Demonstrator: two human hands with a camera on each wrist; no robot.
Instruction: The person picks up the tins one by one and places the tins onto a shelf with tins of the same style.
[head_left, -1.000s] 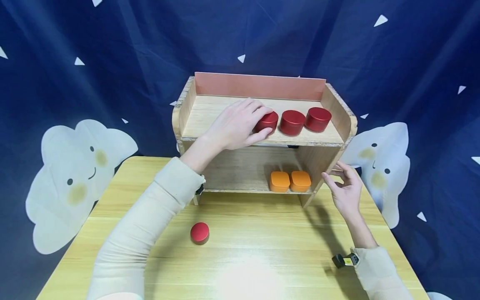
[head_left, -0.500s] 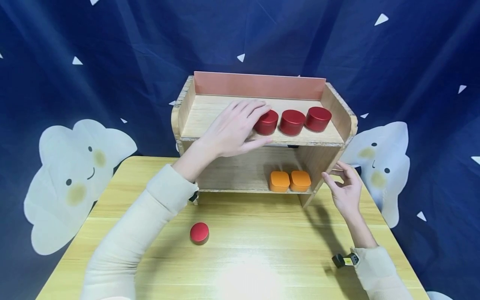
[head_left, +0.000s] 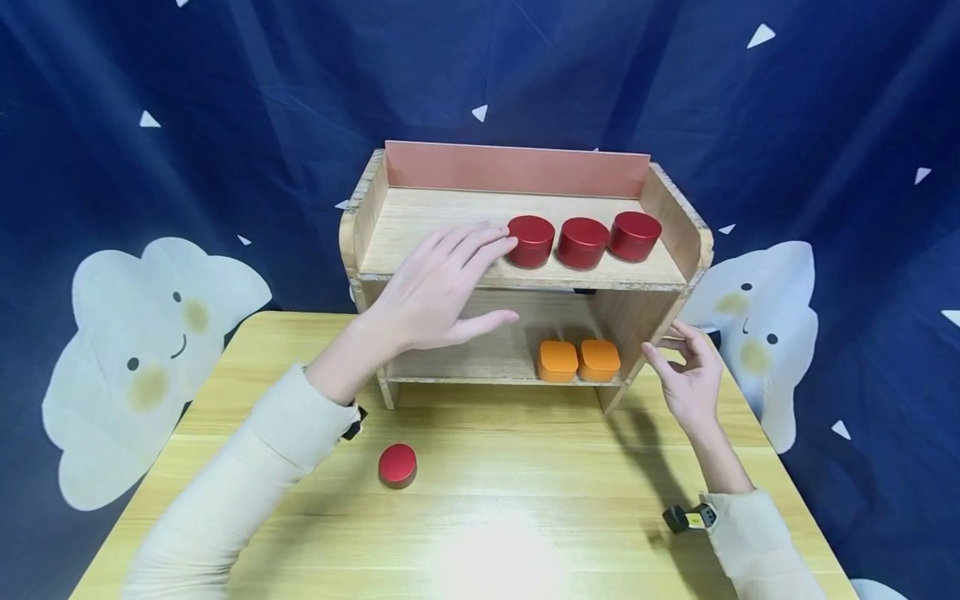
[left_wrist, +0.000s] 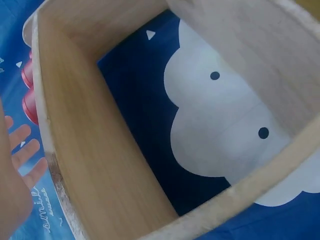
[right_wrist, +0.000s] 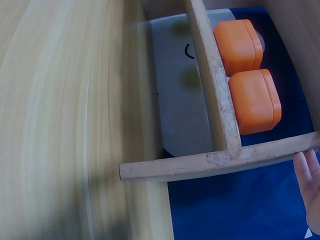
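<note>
My left hand (head_left: 423,287) has its fingers extended and thumb spread in front of a small wooden shelf (head_left: 480,287). Its fingertips lie right beside the leftmost red round tin (head_left: 531,242) on the top level; the palm holds nothing. Two more red tins, one in the middle (head_left: 582,243) and one at the right (head_left: 635,236), continue that row. My right hand (head_left: 693,383) holds the shelf's right side panel, thumb at the front edge and fingers on the outer side. In the right wrist view, its fingers (right_wrist: 302,170) meet the panel edge.
Two orange square boxes (head_left: 557,362) (head_left: 599,361) sit side by side at the right of the lower level. Another red tin (head_left: 397,466) stands on the wooden table (head_left: 480,467) in front. A blue curtain (head_left: 300,125) with white clouds hangs behind.
My left hand has let go of the leftmost red tin and drawn back to the left and down, its thumb opening away. The tin stays on the shelf. The right hand keeps its place.
</note>
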